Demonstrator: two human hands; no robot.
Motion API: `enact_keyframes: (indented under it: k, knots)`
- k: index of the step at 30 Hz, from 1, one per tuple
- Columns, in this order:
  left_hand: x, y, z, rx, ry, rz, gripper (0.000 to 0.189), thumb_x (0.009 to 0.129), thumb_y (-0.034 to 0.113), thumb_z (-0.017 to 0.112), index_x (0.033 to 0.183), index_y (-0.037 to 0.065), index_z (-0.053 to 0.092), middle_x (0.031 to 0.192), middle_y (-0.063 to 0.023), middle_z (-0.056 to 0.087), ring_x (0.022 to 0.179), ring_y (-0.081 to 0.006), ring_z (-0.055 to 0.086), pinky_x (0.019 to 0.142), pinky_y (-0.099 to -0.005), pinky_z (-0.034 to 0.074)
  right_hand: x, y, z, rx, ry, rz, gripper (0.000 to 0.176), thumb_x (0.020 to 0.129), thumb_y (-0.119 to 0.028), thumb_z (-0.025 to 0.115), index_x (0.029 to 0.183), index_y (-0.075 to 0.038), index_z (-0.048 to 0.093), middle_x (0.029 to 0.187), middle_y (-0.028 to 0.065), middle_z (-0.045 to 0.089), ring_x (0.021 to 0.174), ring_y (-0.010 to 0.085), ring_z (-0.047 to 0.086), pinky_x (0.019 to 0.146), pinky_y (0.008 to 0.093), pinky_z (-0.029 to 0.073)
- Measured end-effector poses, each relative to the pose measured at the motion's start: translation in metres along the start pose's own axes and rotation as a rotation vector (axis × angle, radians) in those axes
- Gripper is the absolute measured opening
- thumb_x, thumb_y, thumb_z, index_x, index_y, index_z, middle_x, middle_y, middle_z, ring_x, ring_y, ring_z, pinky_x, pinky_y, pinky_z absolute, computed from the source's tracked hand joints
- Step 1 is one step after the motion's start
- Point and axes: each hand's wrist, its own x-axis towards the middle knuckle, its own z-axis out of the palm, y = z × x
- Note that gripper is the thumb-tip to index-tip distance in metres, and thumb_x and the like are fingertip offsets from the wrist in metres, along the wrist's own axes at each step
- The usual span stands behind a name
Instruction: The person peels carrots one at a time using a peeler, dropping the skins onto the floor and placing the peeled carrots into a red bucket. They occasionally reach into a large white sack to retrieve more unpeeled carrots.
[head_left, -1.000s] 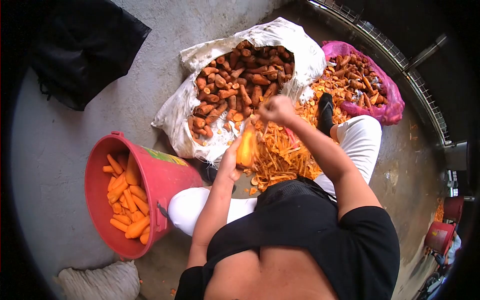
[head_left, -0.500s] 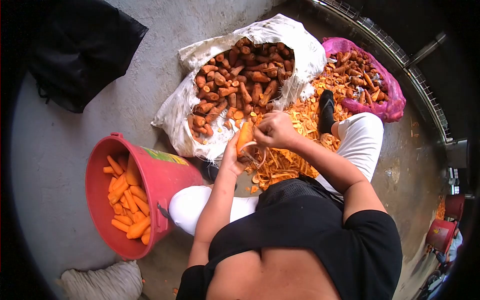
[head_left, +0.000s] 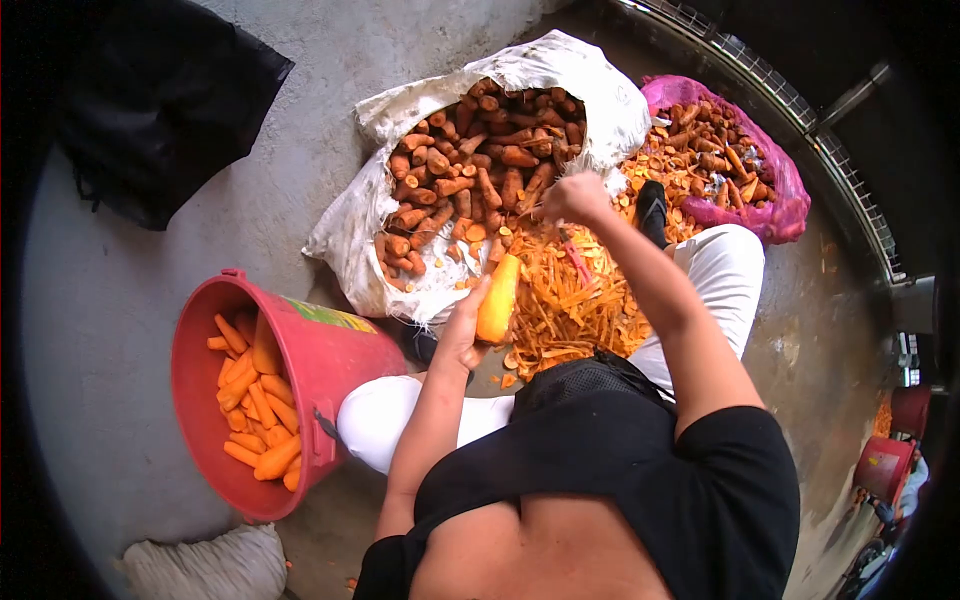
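My left hand (head_left: 464, 325) is closed around a peeled, bright orange carrot (head_left: 498, 300), held upright above the peelings. Up and to the right, my right hand (head_left: 577, 198) is closed on a tool with a pinkish-red part (head_left: 576, 262) hanging below it; blur hides its exact shape. The two hands are apart. Orange peelings (head_left: 580, 310) lie heaped beneath them. Behind, a white sack (head_left: 345, 240) lies open, full of unpeeled carrots (head_left: 440, 185).
A red bucket (head_left: 340, 350) with peeled carrots (head_left: 262, 405) lies tilted at the left. A pink sack (head_left: 790, 205) of carrot pieces sits at the upper right. Black cloth (head_left: 170, 110) lies upper left, a whitish sack (head_left: 210, 565) lower left. Red tubs (head_left: 884, 468) stand far right.
My right hand has moved up and to the right, away from the carrot. The carrot in my left hand now shows more of its peeled side and sits slightly lower.
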Motion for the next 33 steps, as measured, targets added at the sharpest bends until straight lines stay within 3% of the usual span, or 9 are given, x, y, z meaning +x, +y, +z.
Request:
enact_keyframes:
  k: [5,8,12,17,20,24,26,30,33]
  knots:
    - [0.001,0.007,0.006,-0.106,-0.016,-0.031,0.042,0.097,0.041,0.040,0.116,0.005,0.053,0.090,-0.0136,0.064,0.073,-0.0227,0.064,0.063,-0.0350,0.054,-0.018,0.030,0.000,0.045,0.386,0.360,0.043,0.088,-0.047,0.051,0.062,-0.017,0.067,0.052,0.0010,0.053,0.042,0.0072,0.041,0.037,0.0269,0.034]
    - [0.013,0.009,-0.001,-0.254,0.064,-0.090,0.043,0.096,0.041,0.042,0.117,0.005,0.053,0.090,-0.0128,0.064,0.076,-0.0233,0.064,0.065,-0.0372,0.054,-0.058,-0.019,-0.016,0.441,0.240,0.085,0.041,0.091,-0.033,0.048,0.058,-0.017,0.067,0.047,-0.0013,0.053,0.040,0.0048,0.042,0.036,0.0247,0.032]
    - [0.031,-0.001,-0.010,-0.164,0.137,-0.037,0.037,0.094,0.042,0.047,0.109,0.010,0.058,0.089,-0.0050,0.064,0.069,-0.0146,0.063,0.058,-0.0290,0.053,-0.084,-0.067,-0.006,0.414,0.640,-0.495,0.033,0.081,-0.026,0.056,0.050,-0.017,0.063,0.044,-0.0005,0.050,0.040,0.0129,0.046,0.045,0.0311,0.039]
    - [0.024,-0.007,0.003,-0.182,0.271,-0.044,0.032,0.093,0.039,0.051,0.107,0.012,0.059,0.084,0.0007,0.065,0.059,-0.0082,0.062,0.043,-0.0185,0.047,-0.085,-0.085,-0.008,0.434,0.617,-0.623,0.026,0.067,-0.021,0.062,0.045,-0.009,0.054,0.050,0.0060,0.053,0.047,0.0238,0.051,0.052,0.0349,0.042]
    - [0.022,-0.005,-0.002,-0.086,0.185,-0.040,0.033,0.093,0.040,0.051,0.106,0.011,0.059,0.084,-0.0004,0.065,0.060,-0.0076,0.062,0.046,-0.0210,0.049,-0.074,-0.080,-0.001,0.448,0.571,-0.620,0.029,0.075,-0.026,0.060,0.050,-0.012,0.061,0.045,0.0043,0.051,0.046,0.0203,0.053,0.048,0.0342,0.042]
    - [0.006,0.007,0.013,-0.071,-0.007,0.067,0.035,0.095,0.036,0.047,0.114,0.007,0.055,0.088,-0.0089,0.065,0.068,-0.0186,0.065,0.058,-0.0269,0.055,-0.036,-0.042,-0.002,0.446,0.204,-0.088,0.041,0.088,-0.041,0.053,0.056,-0.021,0.067,0.046,-0.0067,0.049,0.044,0.0064,0.045,0.041,0.0250,0.037]
    - [-0.006,0.006,0.012,-0.007,0.000,-0.049,0.037,0.096,0.036,0.046,0.116,0.007,0.053,0.088,-0.0101,0.064,0.066,-0.0186,0.064,0.056,-0.0272,0.054,-0.003,0.006,0.001,-0.157,-0.052,0.049,0.049,0.088,-0.057,0.049,0.061,-0.020,0.067,0.054,-0.0004,0.057,0.045,0.0072,0.047,0.044,0.0262,0.040]
    - [0.001,0.007,0.011,-0.036,-0.035,-0.013,0.041,0.097,0.041,0.042,0.119,0.008,0.051,0.095,-0.0134,0.063,0.077,-0.0208,0.064,0.060,-0.0329,0.055,-0.013,0.034,0.017,0.011,0.424,0.225,0.037,0.086,-0.045,0.053,0.064,-0.019,0.068,0.049,-0.0009,0.050,0.043,0.0079,0.045,0.039,0.0244,0.037]
    - [0.018,0.005,-0.001,-0.131,0.026,-0.049,0.040,0.097,0.042,0.041,0.116,0.009,0.054,0.096,-0.0121,0.063,0.079,-0.0221,0.064,0.064,-0.0359,0.055,-0.058,-0.025,-0.015,0.506,0.186,0.082,0.039,0.091,-0.038,0.049,0.062,-0.021,0.068,0.047,-0.0058,0.049,0.037,0.0039,0.029,0.035,0.0217,0.027]
